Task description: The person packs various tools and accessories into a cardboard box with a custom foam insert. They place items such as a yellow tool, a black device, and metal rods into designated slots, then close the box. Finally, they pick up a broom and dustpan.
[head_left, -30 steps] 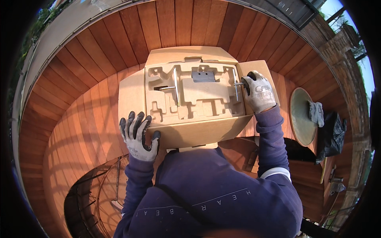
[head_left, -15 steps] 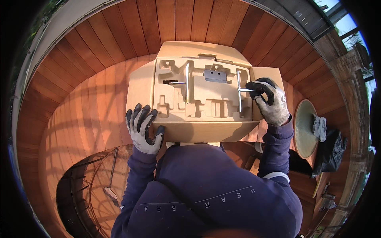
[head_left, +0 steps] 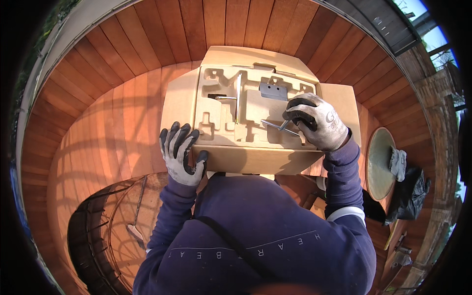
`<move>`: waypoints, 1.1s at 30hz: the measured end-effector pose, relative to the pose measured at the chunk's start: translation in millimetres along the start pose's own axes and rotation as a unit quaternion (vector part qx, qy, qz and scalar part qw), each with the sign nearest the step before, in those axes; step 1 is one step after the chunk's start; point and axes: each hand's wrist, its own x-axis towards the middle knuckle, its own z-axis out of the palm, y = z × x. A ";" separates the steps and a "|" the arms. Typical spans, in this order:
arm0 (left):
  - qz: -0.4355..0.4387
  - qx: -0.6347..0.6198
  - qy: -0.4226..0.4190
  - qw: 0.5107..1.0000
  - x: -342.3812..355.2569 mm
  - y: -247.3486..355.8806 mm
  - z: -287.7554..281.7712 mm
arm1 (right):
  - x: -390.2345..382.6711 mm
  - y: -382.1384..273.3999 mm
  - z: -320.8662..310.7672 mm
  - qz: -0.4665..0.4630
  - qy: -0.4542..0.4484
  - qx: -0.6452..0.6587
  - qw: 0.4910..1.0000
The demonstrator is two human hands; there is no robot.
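An open cardboard box holds a moulded cardboard tray. My right hand, in a grey glove with black fingertips, grips a metal T-shaped bar by its stem, tilted above the tray's right half. My left hand, gloved alike, rests with fingers apart on the box's front-left flap and corner, holding nothing. A second T-shaped bar lies in the left half of the tray. A dark grey metal plate with two holes sits at the back.
A curved wooden bench surrounds the box. At the right are a round greenish dish, a grey glove and a black plastic bag. An opening with dark bars and a long-handled tool lie lower left.
My right hand has lifted the right-hand bar from its upright lie in the tray's slot, moved it leftward and turned it diagonally. The box sits slightly higher and further right in view.
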 end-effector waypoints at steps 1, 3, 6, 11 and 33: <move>-0.002 -0.001 -0.001 1.000 -0.8 -1.1 0.4 | 3.3 -1.2 -1.6 -0.005 -0.008 -0.008 1.000; 0.003 0.002 0.003 1.000 -1.2 -2.6 1.7 | 7.1 -4.3 -1.3 -0.003 -0.026 -0.005 1.000; 0.007 -0.001 0.007 1.000 -1.2 -2.9 3.9 | 7.1 -8.5 10.3 -0.032 -0.022 -0.027 0.999; 0.017 -0.004 0.024 1.000 -0.7 -3.1 5.6 | 9.7 3.3 19.5 -0.024 -0.083 0.019 0.996; 0.010 -0.004 0.007 1.000 -3.1 -5.4 4.4 | -25.3 -3.5 23.8 0.052 -0.086 0.191 0.976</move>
